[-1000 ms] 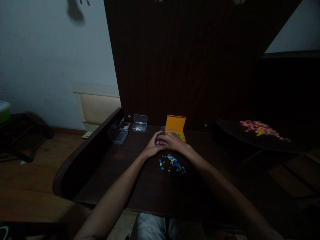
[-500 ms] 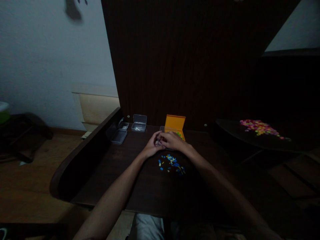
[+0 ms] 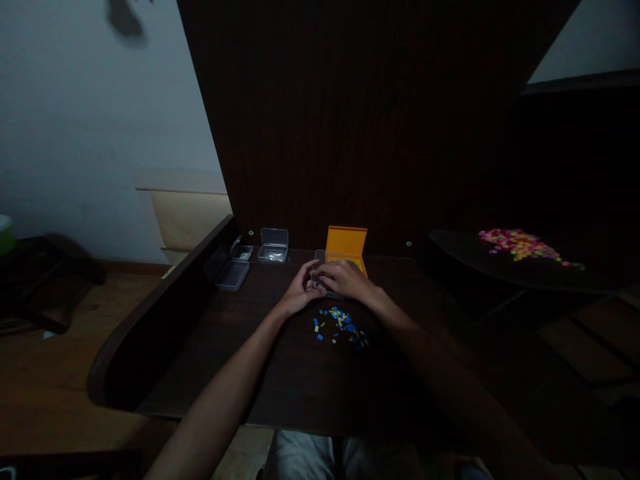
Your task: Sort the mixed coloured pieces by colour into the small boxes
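Note:
A clear plastic box [image 3: 319, 255] stands at the back middle of the dark table, mostly hidden by my hands. My left hand [image 3: 301, 289] curls around its left side, thumb along the near edge. My right hand [image 3: 346, 277] bends over the box from the right, its fingers closed and pointing down into it. What lies between those fingertips is too dark and small to make out. Just nearer to me is a loose heap of small blue, yellow and pale bricks [image 3: 345, 321]. Behind my right hand an orange case [image 3: 347, 240] stands with its lid raised.
To the left are a clear box with its lid up [image 3: 273, 253], a shallow clear tray [image 3: 233, 275] and a smaller clear box [image 3: 242, 252]. A raised wooden side [image 3: 150, 313] bounds the table's left. Many pink and yellow pieces [image 3: 523, 244] lie on a dark surface at right.
My right hand's fingers have moved slightly apart from my left hand and dropped lower over the box. The left hand's fingers have loosened a little. The whole view has shifted slightly.

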The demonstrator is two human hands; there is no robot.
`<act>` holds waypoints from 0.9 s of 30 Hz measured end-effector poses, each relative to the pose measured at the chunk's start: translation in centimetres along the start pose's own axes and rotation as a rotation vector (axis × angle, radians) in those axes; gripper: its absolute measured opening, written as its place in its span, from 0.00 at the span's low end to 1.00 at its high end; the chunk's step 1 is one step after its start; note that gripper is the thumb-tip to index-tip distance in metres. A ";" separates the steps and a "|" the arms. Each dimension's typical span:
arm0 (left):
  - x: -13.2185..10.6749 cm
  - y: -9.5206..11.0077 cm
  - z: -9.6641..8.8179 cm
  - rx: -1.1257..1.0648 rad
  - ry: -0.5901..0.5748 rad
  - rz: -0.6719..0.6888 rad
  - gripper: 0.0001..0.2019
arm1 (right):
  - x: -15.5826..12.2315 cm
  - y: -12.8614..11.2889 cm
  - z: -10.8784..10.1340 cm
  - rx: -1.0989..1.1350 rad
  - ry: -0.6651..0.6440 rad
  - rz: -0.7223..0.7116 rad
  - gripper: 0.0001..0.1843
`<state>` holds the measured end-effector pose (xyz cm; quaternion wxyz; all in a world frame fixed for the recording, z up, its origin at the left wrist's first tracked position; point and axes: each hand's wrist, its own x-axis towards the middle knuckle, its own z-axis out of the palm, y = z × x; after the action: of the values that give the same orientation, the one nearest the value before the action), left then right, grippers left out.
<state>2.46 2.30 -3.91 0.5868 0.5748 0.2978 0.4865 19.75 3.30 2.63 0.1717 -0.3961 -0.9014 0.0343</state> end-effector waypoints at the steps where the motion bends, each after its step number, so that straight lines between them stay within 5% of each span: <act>1: 0.0 0.0 0.0 -0.001 0.000 -0.004 0.42 | -0.2 0.3 -0.2 0.018 0.031 -0.017 0.14; 5: -0.1 0.1 -0.1 -0.036 -0.006 -0.029 0.42 | -1.8 1.8 -1.0 0.106 0.121 0.017 0.16; 13: 0.0 0.0 -0.2 -0.047 0.001 -0.048 0.42 | -5.1 2.5 -0.9 0.154 -0.023 0.063 0.16; 27: -0.2 0.0 0.0 -0.028 -0.033 -0.035 0.42 | -2.9 1.5 -1.2 0.019 -0.099 0.177 0.15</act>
<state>2.35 2.17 -3.90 0.6082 0.5690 0.2911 0.4707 23.00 2.12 2.62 0.1271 -0.4704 -0.8698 0.0774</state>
